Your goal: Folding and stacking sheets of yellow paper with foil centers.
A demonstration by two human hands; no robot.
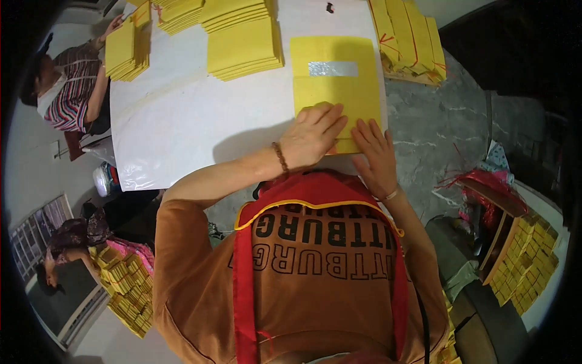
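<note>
The yellow sheet [335,92] lies flat right under the fingers, squared toward the near edge of the table [188,124], probably so that both hands reach its lower end easily. The left hand [318,130] rests across it with fingers bent and pointing right; their undersides are hidden, so I cannot tell whether they pinch anything. The right hand [376,148] lies along the right border, fingers slightly apart and thumb clear of them, seemingly to steady that side. A silvery patch [333,68] sits just beyond the left fingertips, left uncovered.

Farther out, past the left fingers and to their left, the fanned yellow stack [242,50] stands near, perhaps for a short reach. Beyond the right fingers, tied yellow bundles [409,42] sit at the table's far right, their red ties likely keeping them together.
</note>
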